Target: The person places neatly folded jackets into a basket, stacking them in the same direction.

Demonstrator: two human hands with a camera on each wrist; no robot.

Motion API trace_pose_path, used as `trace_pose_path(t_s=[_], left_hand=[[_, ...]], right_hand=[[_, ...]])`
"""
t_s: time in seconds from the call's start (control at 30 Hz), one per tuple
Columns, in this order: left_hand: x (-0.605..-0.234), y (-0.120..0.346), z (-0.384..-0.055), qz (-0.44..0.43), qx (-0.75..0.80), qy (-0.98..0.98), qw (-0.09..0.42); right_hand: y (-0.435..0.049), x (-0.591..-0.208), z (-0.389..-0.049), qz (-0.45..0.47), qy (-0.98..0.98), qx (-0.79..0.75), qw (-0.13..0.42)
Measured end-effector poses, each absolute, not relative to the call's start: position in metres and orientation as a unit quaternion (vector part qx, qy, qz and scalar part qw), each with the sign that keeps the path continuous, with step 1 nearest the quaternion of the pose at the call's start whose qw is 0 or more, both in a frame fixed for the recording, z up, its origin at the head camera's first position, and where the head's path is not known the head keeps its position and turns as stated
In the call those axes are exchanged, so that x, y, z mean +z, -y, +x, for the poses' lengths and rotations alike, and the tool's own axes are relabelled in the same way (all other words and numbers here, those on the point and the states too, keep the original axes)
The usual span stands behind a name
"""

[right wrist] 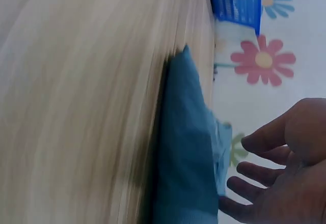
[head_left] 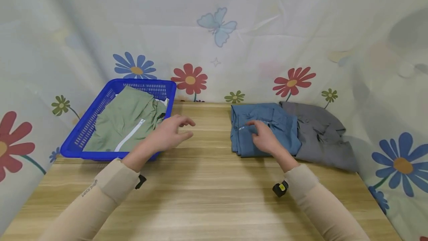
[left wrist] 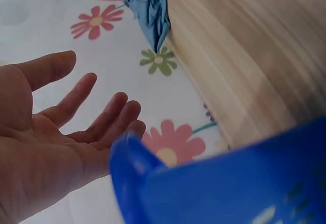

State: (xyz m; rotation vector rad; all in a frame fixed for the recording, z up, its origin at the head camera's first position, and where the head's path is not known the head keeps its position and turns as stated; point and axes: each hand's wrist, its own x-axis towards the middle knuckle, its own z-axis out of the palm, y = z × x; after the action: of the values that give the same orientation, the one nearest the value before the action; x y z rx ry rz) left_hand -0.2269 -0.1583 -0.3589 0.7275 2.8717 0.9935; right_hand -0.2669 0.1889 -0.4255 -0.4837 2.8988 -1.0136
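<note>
Beneath the right hand (head_left: 265, 137) I see a folded blue garment (head_left: 244, 142) on the table (head_left: 214, 200); those fingers are loosely bent and hold nothing, though I can't tell whether one brushes the cloth. Just to that hand's right, a grey garment (head_left: 324, 137) lies against the blue one. Directly left of the left hand (head_left: 170, 133), whose relaxed, parted fingers are free of any hold, a green garment (head_left: 117, 111) fills a blue basket (head_left: 88, 154).
</note>
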Motion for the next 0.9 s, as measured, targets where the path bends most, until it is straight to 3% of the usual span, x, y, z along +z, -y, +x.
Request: trace_pose_path(t_s=[0.2,0.33,0.5,0.9], left_hand=[[-0.381,0.139,-0.227,0.256,0.320,-0.911,0.046],[-0.397,0.131,-0.226,0.267,0.335,-0.900,0.076],[-0.412,0.121,-0.226,0.271,0.362,-0.886,0.102],[-0.437,0.103,-0.227,0.211,0.421,-0.867,0.165]], right_hand=[[-0.214,-0.436,-0.271,-0.095,-0.949,-0.301,0.011],[-0.226,-0.444,-0.273,-0.067,-0.954,-0.288,0.044],[-0.232,-0.448,-0.276,-0.073,-0.952,-0.287,0.074],[-0.228,-0.452,-0.276,-0.092,-0.957,-0.269,0.059]])
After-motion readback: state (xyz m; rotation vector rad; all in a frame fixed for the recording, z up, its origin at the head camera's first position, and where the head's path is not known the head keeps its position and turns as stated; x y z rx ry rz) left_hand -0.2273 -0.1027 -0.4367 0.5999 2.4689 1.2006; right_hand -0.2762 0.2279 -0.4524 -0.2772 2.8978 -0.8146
